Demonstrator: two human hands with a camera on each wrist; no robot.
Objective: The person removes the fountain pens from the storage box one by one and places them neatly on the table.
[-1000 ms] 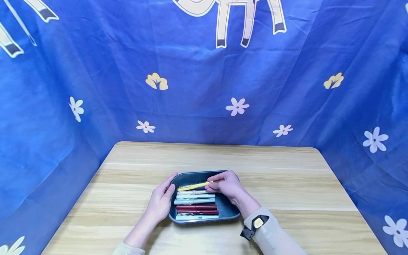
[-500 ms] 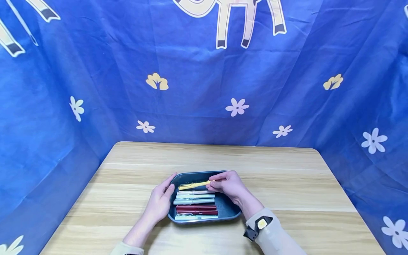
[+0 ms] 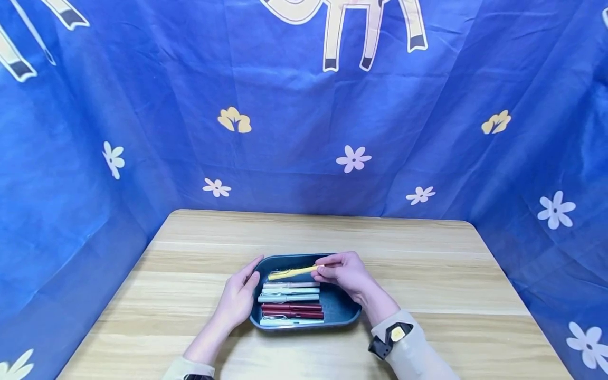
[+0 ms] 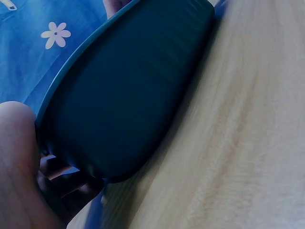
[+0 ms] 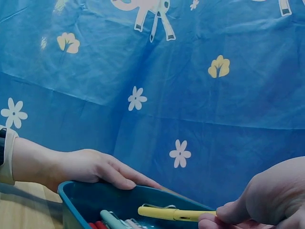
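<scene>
A dark teal tray (image 3: 339,311) sits low in the middle of the head view, with several pens lying crosswise in its left part. My left hand (image 3: 238,296) grips the tray's left end, thumb at the rim and fingers around the outside; the left wrist view shows the curled fingers (image 4: 78,188) against its wall. Between thumb and fingers my right hand (image 3: 345,272) pinches one end of a yellow pen (image 3: 291,273), held at a slight tilt over the tray's far side. In the right wrist view the yellow pen's clip (image 5: 159,207) faces up.
Inside the tray, nearer me, lie a pale pinkish pen (image 3: 292,285), light blue pens (image 3: 290,298), dark red pens (image 3: 292,310) and a pale mint pen (image 3: 292,321). Beneath is a wooden table (image 3: 190,274). A blue patterned curtain (image 3: 294,148) encloses the back and sides.
My right hand has moved slightly right and away from me, drawing the yellow pen along and apart from the other pens. The left hand stays on the tray, which has barely shifted.
</scene>
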